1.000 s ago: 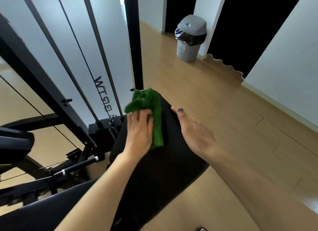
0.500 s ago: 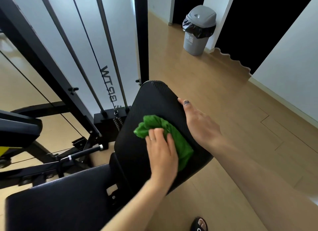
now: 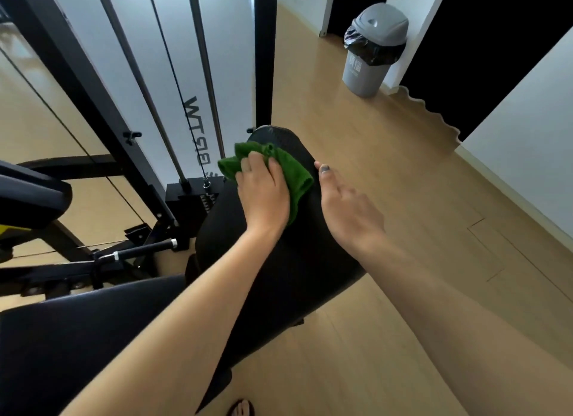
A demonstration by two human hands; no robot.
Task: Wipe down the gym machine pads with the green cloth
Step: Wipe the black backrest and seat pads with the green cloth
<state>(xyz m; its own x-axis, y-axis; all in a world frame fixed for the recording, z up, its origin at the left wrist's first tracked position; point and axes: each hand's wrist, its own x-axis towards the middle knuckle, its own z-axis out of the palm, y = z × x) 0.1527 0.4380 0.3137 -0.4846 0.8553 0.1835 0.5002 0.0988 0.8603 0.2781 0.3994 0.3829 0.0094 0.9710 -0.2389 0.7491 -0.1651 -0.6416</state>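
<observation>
So the big black gym machine (image 3: 93,112) fills the left side, cables and frame running up past me, and I'm standing over its angled back pad (image 3: 279,260) with the seat pad (image 3: 77,338) down at lower left. Grey bin (image 3: 372,50) sits well off across the wood floor.

I'm mid-wipe on that back pad. My left hand (image 3: 263,195) is pressed flat on the green cloth (image 3: 294,174), fingers spread over it rather than bunched, pinning it against the pad near the top end. My right hand (image 3: 347,211) is open, gripping nothing, just resting along the pad's right edge to steady it.

Compared with half a second back, the cloth has gone from mid-pad up toward the top again, so it's a back-and-forth stroke.

Next I reckon it's another pull down the pad, keeping pressure even, then the right edge under my steadying hand, then the seat pad, which doesn't look touched yet.
</observation>
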